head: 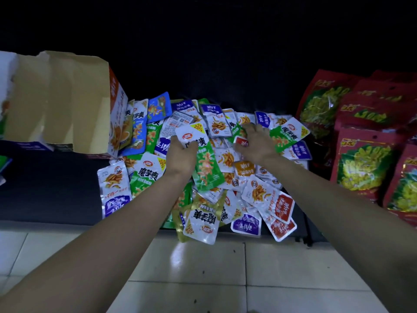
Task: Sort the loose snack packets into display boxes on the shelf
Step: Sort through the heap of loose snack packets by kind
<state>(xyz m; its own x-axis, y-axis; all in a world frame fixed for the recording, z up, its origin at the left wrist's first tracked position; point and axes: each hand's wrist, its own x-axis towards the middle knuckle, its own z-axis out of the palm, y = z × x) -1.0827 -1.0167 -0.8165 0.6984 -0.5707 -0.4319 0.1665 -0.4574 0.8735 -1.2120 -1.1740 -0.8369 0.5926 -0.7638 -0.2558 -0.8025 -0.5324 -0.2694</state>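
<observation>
The loose snack packets (225, 172) lie in a heap on the dark shelf (56, 188), some overhanging its front edge above the tiled floor (203, 279). Over the heap's middle, the left hand (180, 152) grips a green-and-white packet (203, 168) by its top, fingers curled round it. The right hand (255, 143) rests farther back on the heap, fingers (250, 128) spread and bent, tips on the packets, thumb beside a small red packet (242, 141). An open display box (67, 102) stands left of the heap and red bags (361, 159) to its right.
</observation>
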